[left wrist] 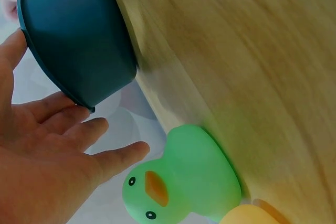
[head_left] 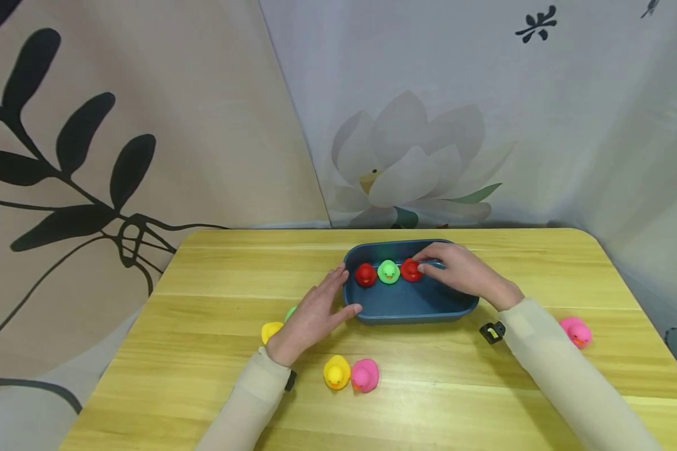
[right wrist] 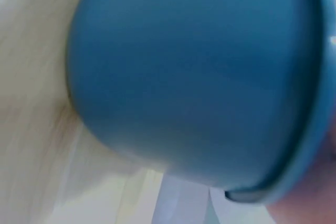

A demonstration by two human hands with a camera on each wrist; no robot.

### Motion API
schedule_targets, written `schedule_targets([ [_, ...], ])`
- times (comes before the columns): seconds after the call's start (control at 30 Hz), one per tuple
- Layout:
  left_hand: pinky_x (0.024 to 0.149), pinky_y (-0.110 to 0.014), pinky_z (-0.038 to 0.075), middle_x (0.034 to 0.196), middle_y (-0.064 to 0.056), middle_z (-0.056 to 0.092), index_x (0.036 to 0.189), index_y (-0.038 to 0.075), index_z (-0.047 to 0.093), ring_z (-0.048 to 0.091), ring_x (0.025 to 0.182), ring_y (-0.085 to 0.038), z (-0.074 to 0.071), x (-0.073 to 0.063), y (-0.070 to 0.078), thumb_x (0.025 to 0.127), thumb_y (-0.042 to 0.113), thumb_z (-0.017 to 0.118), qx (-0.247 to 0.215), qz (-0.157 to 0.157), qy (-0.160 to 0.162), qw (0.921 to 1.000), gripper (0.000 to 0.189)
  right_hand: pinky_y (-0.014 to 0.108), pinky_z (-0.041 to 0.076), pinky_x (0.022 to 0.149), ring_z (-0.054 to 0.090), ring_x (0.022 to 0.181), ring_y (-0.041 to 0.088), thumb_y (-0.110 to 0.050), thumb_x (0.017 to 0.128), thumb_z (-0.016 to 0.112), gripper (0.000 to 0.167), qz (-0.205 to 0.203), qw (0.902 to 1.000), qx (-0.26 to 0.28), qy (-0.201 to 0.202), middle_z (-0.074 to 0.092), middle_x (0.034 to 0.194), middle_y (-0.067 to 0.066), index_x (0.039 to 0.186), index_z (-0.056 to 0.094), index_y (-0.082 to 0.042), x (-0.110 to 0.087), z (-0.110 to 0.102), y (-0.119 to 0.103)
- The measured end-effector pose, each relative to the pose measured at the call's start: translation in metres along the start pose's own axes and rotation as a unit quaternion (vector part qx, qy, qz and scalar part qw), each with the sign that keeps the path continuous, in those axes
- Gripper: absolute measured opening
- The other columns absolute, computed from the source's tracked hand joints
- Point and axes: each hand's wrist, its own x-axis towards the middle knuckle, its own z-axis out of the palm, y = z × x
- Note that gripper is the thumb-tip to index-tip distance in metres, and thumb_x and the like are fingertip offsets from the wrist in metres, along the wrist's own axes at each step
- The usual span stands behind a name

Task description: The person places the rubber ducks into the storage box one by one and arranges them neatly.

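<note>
A dark blue rectangular tray (head_left: 412, 307) stands at the table's far middle. Inside it, along the back, a red rubber duck (head_left: 365, 275), a green rubber duck (head_left: 388, 272) and a second red rubber duck (head_left: 410, 270) sit in a row. My right hand (head_left: 457, 269) reaches over the tray's right end and pinches the second red duck between thumb and fingers. My left hand (head_left: 318, 310) has its fingers spread at the tray's left end, fingertips at the rim. The left wrist view shows these straight fingers (left wrist: 68, 124) against the tray's outer wall (left wrist: 79, 35).
In front of the tray lie a yellow duck (head_left: 336, 372) and a pink duck (head_left: 365, 375) side by side. Another yellow duck (head_left: 271, 331) and a green duck (left wrist: 194, 177) are beside my left wrist, partly hidden. A pink duck (head_left: 577, 332) sits beyond my right forearm.
</note>
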Motion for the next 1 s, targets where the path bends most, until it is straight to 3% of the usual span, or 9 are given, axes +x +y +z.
schedule_targets([
  [0.33,0.122,-0.056,0.026,0.172,-0.002,0.02,0.162,0.008,0.034,0.022,0.157,-0.025,0.001,0.0,-0.001,0.099,0.053,0.065,-0.009,0.008,0.001,0.9999,0.083,0.055,0.053,0.098,0.066,0.117,0.033,-0.02,0.102,0.068,0.025,-0.015,0.9973,-0.006,0.071,0.073,0.123,0.009,0.123,0.074,-0.007,-0.036,-0.011,-0.011],
  [0.63,0.122,-0.053,0.028,0.172,-0.001,0.019,0.162,0.009,0.033,0.025,0.156,-0.026,0.001,-0.001,0.0,0.099,0.053,0.065,-0.014,0.01,0.008,0.9998,0.083,0.048,0.057,0.08,0.068,0.1,0.023,-0.015,0.098,0.073,0.019,-0.023,0.9881,-0.027,0.15,0.074,0.113,0.0,0.117,0.076,-0.013,-0.073,-0.019,-0.016],
  [0.8,0.121,-0.053,0.03,0.172,-0.001,0.02,0.162,0.009,0.034,0.026,0.156,-0.027,0.001,-0.002,0.001,0.099,0.053,0.065,-0.018,0.009,0.009,0.9997,0.083,0.048,0.056,0.083,0.069,0.106,0.025,-0.015,0.097,0.075,0.019,-0.012,0.9842,-0.041,0.172,0.073,0.115,0.0,0.116,0.076,-0.013,-0.092,-0.025,-0.017],
  [1.0,0.122,-0.054,0.029,0.172,-0.001,0.02,0.162,0.009,0.034,0.025,0.156,-0.027,0.001,-0.002,0.001,0.099,0.053,0.066,-0.022,0.004,0.008,0.9997,0.083,0.035,0.054,0.08,0.07,0.101,0.021,-0.011,0.092,0.079,0.022,-0.018,0.9768,-0.071,0.201,0.074,0.109,-0.005,0.113,0.077,-0.017,-0.113,-0.033,-0.014],
])
